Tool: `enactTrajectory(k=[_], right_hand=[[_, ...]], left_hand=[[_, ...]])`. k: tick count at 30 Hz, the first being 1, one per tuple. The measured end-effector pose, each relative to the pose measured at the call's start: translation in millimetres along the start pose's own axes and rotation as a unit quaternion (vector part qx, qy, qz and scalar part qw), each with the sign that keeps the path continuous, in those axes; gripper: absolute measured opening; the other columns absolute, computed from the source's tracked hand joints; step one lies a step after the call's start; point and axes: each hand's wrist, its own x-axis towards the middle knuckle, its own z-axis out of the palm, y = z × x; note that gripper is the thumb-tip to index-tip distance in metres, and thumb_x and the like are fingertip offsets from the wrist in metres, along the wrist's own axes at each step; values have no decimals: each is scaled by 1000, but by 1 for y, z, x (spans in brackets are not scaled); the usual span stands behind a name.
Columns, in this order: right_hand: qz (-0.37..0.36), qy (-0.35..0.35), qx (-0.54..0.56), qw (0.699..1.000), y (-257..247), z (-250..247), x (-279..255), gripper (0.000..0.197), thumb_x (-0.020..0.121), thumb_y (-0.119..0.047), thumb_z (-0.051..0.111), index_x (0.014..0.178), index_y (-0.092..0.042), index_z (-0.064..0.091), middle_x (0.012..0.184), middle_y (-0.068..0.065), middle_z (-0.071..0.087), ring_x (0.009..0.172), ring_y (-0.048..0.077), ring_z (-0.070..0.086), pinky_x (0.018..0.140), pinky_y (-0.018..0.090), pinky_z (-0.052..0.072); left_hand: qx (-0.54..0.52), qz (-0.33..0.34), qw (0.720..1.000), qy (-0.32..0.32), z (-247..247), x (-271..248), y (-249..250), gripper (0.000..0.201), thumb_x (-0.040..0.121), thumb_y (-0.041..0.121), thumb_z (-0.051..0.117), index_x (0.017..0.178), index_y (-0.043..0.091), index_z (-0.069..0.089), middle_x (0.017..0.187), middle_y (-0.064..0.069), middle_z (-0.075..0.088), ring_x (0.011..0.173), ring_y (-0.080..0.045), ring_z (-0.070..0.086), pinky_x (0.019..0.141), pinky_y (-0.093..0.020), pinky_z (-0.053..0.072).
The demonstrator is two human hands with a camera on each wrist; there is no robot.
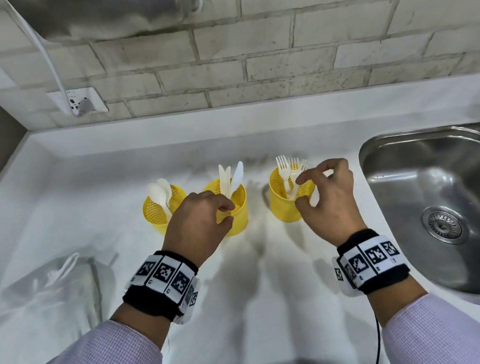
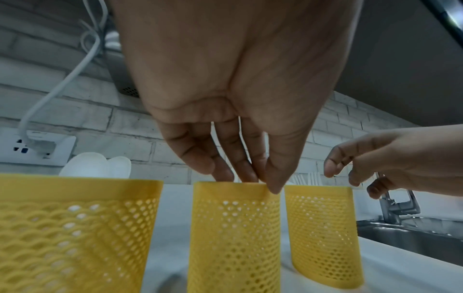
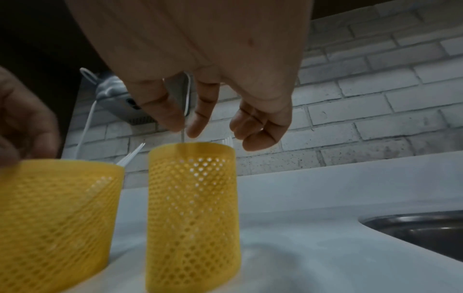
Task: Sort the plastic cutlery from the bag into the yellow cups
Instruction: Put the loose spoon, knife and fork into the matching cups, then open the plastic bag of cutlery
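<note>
Surface (image 1: 109,174) first: white, with a sink (image 1: 388,162) at its right edge and a clear bag (image 1: 48,286) slumped near its left edge, some pale cutlery seemingly inside. Three yellow cups (image 1: 238,212) stand mid-surface, holding spoons (image 1: 159,192), knives (image 1: 230,177) and forks (image 1: 287,166). Left hand (image 1: 198,221) pinches the middle cup's rim. Right hand (image 1: 328,197) hovers over the fork cup, fingers loosely curled; whether it holds a fork I cannot tell. Such cutlery looks light, stiff, slippery, best taken by the handle.
</note>
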Motion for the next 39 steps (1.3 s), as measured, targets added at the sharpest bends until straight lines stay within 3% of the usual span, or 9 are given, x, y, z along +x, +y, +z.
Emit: enactTrajectory(k=[4, 7, 20, 25, 28, 30, 32, 36, 39], right_hand=[[-36, -15, -70, 997, 5, 6, -12, 18, 80, -16, 76, 96, -23, 74, 120, 9, 46, 105, 35, 44, 88, 42, 45], [-47, -12, -85, 995, 2, 8, -15, 12, 83, -15, 76, 93, -21, 75, 116, 9, 50, 101, 35, 45, 84, 46, 49], [-65, 3, -91, 994, -9, 16, -22, 12, 82, -15, 76, 94, -19, 76, 111, 8, 52, 101, 35, 45, 86, 45, 49], [-52, 43, -58, 996, -19, 6, -28, 17, 80, -22, 79, 96, -25, 77, 117, 5, 53, 106, 28, 37, 88, 47, 48], [-90, 70, -10, 993, -31, -2, -36, 16, 80, -19, 81, 94, -25, 77, 115, 3, 54, 104, 28, 40, 91, 37, 43], [-113, 74, 11, 991, -43, -6, -45, 15, 80, -18, 81, 92, -26, 77, 112, 1, 55, 101, 30, 43, 91, 25, 34], [-126, 61, 38, 989, -56, -6, -55, 15, 81, -16, 80, 92, -25, 76, 109, 0, 55, 98, 28, 45, 90, 22, 32], [-146, 1, 105, 984, -75, 5, -76, 12, 83, -16, 75, 94, -22, 74, 102, -3, 58, 96, 22, 51, 86, 28, 43], [-141, -75, 129, 979, -90, 24, -93, 13, 86, -21, 70, 99, -24, 71, 100, -9, 60, 95, 18, 56, 82, 31, 49]], left_hand=[[-2, -3, 1000, -6, 5, -3, -1, 17, 91, 13, 72, 102, 23, 78, 95, 4, 75, 95, -24, 61, 81, -32, 46], [-1, -6, 1000, -10, 8, -3, 1, 18, 91, 11, 71, 102, 23, 78, 93, 5, 75, 94, -24, 62, 83, -32, 46], [-24, -35, 999, -9, 11, 4, 9, 21, 91, 9, 69, 106, 22, 78, 101, 1, 76, 101, -25, 65, 87, -37, 51], [-48, 9, 997, 60, -5, -11, 27, 25, 86, 16, 76, 110, 20, 72, 102, 4, 73, 97, -22, 67, 86, -36, 52], [-77, 19, 993, 90, -20, -38, 33, 27, 85, 18, 80, 110, 22, 71, 101, 10, 71, 98, -13, 66, 86, -29, 50], [-92, -6, 992, 90, -29, -63, 29, 27, 85, 21, 81, 109, 28, 71, 102, 17, 70, 99, -4, 64, 88, -22, 48], [-97, -41, 991, 84, -36, -92, 18, 25, 84, 23, 82, 105, 33, 71, 99, 21, 69, 97, 1, 64, 87, -16, 47], [-90, -113, 987, 71, -50, -151, -17, 26, 81, 20, 85, 96, 37, 72, 91, 22, 69, 92, 0, 65, 80, -16, 47], [-82, -181, 977, 75, -63, -191, -50, 28, 80, 19, 86, 92, 40, 71, 98, 23, 68, 92, 2, 64, 78, -6, 44]])
